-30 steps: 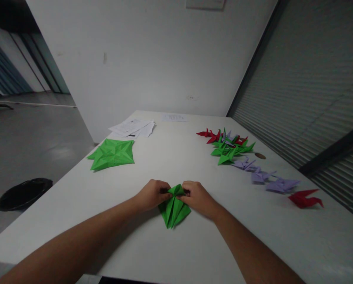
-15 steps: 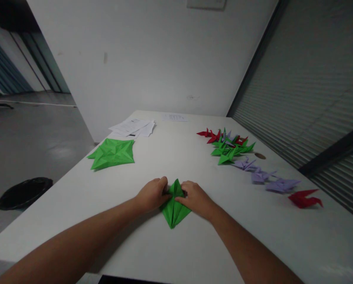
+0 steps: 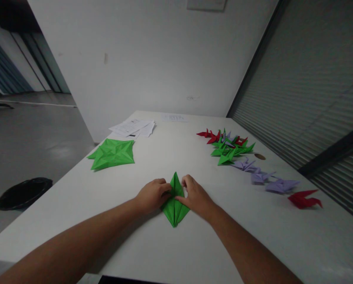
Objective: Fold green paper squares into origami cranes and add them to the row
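Note:
A piece of green origami paper, folded into a long diamond with a crease line down its middle, lies on the table in front of me. At its left edge my left hand is closed, thumb and fingers pinching the paper; the fingertips are partly hidden. On the other side, my right hand rests its thumb on the paper's middle. Its index finger is held apart from the thumb, near the upper right edge, so this hand is open.
Creased green sheets lie at the left of the white table, with printed papers behind them. Along the right stand several folded cranes: a mixed pile, purple cranes and a red crane. A black-lined bin is on the floor.
The green paper's upper flap, bunched at first, has been unfolded upward and flattened into a long pointed diamond. My right index finger has lifted away from the paper.

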Demonstrator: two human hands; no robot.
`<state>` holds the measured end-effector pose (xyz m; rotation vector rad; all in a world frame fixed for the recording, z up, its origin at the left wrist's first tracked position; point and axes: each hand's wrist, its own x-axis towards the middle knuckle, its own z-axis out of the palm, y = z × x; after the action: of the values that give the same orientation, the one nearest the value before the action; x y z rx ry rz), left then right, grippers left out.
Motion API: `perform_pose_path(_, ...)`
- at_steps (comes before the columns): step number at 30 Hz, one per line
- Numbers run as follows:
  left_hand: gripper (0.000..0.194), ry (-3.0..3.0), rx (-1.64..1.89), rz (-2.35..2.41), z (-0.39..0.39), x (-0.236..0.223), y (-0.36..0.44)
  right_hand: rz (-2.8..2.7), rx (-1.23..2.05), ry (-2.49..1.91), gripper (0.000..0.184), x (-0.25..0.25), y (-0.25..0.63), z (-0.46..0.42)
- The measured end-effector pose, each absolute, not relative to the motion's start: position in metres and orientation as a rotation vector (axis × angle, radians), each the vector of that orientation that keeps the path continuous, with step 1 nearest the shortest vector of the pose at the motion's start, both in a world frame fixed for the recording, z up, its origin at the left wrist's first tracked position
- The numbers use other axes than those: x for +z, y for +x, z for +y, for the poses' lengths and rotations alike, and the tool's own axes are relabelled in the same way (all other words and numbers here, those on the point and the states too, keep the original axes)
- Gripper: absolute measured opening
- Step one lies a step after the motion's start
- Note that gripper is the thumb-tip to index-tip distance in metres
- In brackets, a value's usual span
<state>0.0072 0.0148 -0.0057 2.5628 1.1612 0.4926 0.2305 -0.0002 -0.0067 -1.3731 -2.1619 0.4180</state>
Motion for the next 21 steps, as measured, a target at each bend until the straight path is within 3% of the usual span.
perform_pose_path(7, 0.011, 2.601, 0.515, 1.11, 0.015, -0.007, 0.008, -2.266, 0.362, -1.222, 0.039, -0.006, 0.233, 0.003)
perform_pose_path(21, 0.027, 2.725, 0.513, 0.927, 0.019, -0.009, 0.006, -2.396, 0.383, -1.162, 0.043, -0.015, 0.238, 0.011)
